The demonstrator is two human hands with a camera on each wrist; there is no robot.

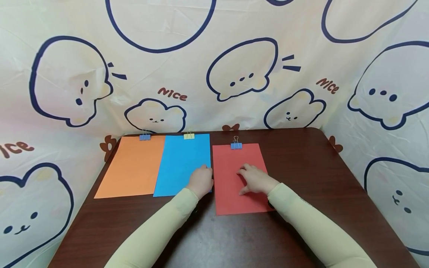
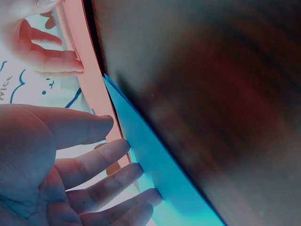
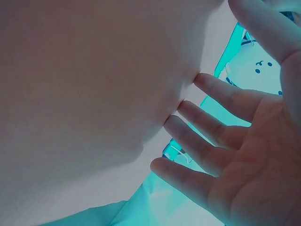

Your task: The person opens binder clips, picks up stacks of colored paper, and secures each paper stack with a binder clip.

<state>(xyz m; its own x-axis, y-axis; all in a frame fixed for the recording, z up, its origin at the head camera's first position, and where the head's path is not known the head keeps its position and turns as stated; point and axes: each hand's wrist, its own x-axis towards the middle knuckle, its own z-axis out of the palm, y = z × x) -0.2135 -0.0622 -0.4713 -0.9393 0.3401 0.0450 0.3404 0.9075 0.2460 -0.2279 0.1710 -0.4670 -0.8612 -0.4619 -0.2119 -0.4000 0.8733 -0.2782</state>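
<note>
Three paper sheets lie side by side on a dark wooden table (image 1: 318, 175): orange (image 1: 132, 167), blue (image 1: 182, 160) and red (image 1: 228, 197). Each carries a binder clip at its far edge: a blue clip (image 1: 145, 137), a yellow clip (image 1: 189, 136) and another blue clip (image 1: 236, 145). My left hand (image 1: 201, 180) rests at the blue sheet's right edge, and the left wrist view shows its fingertips (image 2: 124, 145) touching the blue sheet (image 2: 160, 165). My right hand (image 1: 256, 180) lies on the red sheet, its straight fingers (image 3: 188, 113) pressing the paper (image 3: 94, 94).
A cream cloth printed with cartoon bears (image 1: 241, 74) hangs behind and around the table. Bare tabletop shows to the right of the red sheet and along the near edge (image 1: 218, 242).
</note>
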